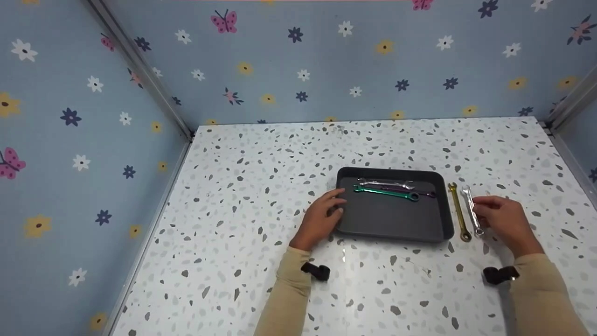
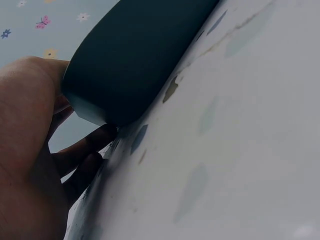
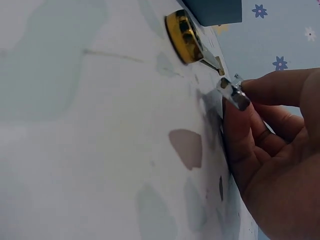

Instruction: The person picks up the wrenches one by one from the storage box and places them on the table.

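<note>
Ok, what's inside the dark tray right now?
The dark tray holds a silver wrench, a green wrench and a purple wrench, partly covered; its covered stretch can't be seen.

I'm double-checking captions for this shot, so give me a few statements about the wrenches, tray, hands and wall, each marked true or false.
1. The green wrench lies inside the tray. True.
2. The gold wrench is inside the tray too. False: it lies on the table, just to the tray's right.
3. The right hand pinches a silver wrench. True.
4. The left hand holds a wrench. False: it touches the tray's left side.
5. The wall behind the table is plain. False: it has a floral print.
</note>
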A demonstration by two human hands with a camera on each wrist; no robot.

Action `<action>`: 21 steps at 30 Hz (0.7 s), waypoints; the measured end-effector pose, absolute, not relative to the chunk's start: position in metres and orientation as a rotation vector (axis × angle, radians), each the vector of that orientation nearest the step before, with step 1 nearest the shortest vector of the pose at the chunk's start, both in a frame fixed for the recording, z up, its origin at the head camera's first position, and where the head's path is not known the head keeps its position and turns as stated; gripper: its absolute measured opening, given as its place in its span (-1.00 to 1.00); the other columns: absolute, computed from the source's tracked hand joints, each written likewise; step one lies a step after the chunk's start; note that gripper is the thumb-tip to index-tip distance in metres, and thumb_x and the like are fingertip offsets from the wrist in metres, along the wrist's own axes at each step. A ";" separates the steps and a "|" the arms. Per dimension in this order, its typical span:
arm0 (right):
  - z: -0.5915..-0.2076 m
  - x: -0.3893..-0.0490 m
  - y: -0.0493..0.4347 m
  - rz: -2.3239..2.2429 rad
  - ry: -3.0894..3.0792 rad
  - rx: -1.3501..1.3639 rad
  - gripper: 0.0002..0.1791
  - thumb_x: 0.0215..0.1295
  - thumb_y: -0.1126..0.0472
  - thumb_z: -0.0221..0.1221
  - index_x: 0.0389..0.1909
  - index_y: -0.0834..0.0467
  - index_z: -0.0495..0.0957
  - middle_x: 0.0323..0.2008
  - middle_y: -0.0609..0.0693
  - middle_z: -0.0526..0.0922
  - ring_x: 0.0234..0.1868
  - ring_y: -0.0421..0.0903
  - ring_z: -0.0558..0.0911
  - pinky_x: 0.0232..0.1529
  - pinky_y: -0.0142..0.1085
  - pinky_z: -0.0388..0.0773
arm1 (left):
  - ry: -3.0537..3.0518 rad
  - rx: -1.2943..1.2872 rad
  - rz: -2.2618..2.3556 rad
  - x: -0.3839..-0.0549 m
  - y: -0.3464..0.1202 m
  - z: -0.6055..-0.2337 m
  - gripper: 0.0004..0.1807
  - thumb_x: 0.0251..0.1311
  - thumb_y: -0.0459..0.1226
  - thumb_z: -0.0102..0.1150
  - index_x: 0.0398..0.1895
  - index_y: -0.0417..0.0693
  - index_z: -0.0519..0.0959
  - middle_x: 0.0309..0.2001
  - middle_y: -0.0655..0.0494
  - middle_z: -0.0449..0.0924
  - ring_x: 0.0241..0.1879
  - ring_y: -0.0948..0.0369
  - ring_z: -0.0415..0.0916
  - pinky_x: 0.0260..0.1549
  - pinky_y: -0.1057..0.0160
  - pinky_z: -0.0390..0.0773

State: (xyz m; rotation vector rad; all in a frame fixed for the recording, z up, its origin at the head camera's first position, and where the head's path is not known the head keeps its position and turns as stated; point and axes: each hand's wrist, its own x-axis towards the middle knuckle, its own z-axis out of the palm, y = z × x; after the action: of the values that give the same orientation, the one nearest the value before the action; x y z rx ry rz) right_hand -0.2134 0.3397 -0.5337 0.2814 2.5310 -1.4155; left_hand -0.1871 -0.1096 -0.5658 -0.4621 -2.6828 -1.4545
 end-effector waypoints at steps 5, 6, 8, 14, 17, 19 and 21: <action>-0.532 -0.214 0.338 -1.333 2.570 0.256 -0.48 0.46 0.06 0.16 0.29 0.29 0.46 -0.05 0.10 0.63 -0.29 -0.14 0.66 -0.31 -0.29 0.66 | -2.698 -0.448 -1.444 -0.187 -0.109 -0.566 -0.68 0.41 -0.27 0.14 0.16 -0.11 0.63 0.42 0.22 0.37 0.43 0.32 0.19 0.41 0.23 0.19; -0.531 -0.214 0.338 -1.314 2.580 0.251 -0.47 0.46 0.05 0.16 0.30 0.28 0.46 -0.02 0.13 0.62 -0.29 -0.13 0.65 -0.31 -0.29 0.66 | -2.697 -0.447 -1.444 -0.187 -0.109 -0.566 -0.68 0.41 -0.27 0.14 0.16 -0.11 0.63 0.42 0.22 0.38 0.43 0.32 0.19 0.41 0.23 0.19; -0.531 -0.214 0.337 -1.291 2.597 0.247 -0.48 0.46 0.04 0.15 0.29 0.28 0.46 0.02 0.19 0.59 -0.29 -0.12 0.65 -0.32 -0.29 0.65 | -2.695 -0.445 -1.445 -0.187 -0.109 -0.566 -0.68 0.41 -0.27 0.14 0.16 -0.10 0.63 0.42 0.22 0.38 0.43 0.32 0.19 0.41 0.22 0.19; -0.531 -0.213 0.333 -1.225 2.647 0.239 -0.50 0.47 0.05 0.12 0.28 0.28 0.48 0.05 0.25 0.58 -0.28 -0.09 0.64 -0.34 -0.30 0.64 | -2.691 -0.434 -1.444 -0.188 -0.109 -0.568 -0.69 0.40 -0.27 0.15 0.15 -0.08 0.64 0.41 0.22 0.38 0.42 0.32 0.20 0.41 0.20 0.19; -0.530 -0.213 0.332 -1.179 2.686 0.228 -0.52 0.46 0.08 0.11 0.25 0.29 0.49 0.03 0.24 0.59 -0.25 -0.07 0.63 -0.35 -0.32 0.61 | -2.694 -0.426 -1.450 -0.188 -0.109 -0.568 -0.69 0.39 -0.27 0.15 0.15 -0.07 0.64 0.41 0.23 0.38 0.42 0.32 0.19 0.41 0.19 0.19; -0.530 -0.213 0.331 -1.150 2.715 0.223 -0.53 0.46 0.09 0.11 0.24 0.29 0.50 0.02 0.24 0.59 -0.24 -0.06 0.61 -0.36 -0.34 0.60 | -2.695 -0.426 -1.452 -0.188 -0.109 -0.568 -0.69 0.39 -0.27 0.16 0.15 -0.07 0.64 0.42 0.23 0.37 0.42 0.32 0.19 0.41 0.19 0.19; -0.531 -0.213 0.331 -1.130 2.739 0.219 -0.54 0.45 0.10 0.09 0.23 0.30 0.51 0.00 0.23 0.60 -0.23 -0.06 0.59 -0.38 -0.34 0.59 | -2.692 -0.438 -1.450 -0.188 -0.109 -0.568 -0.69 0.39 -0.28 0.16 0.15 -0.08 0.64 0.42 0.22 0.38 0.42 0.32 0.19 0.41 0.19 0.20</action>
State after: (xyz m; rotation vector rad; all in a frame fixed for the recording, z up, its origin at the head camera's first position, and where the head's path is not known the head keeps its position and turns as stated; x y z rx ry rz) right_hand -0.2130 0.3305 -0.5308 0.2185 2.7390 -1.1296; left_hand -0.1878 -0.1092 -0.5676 -0.4378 -2.6922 -1.4505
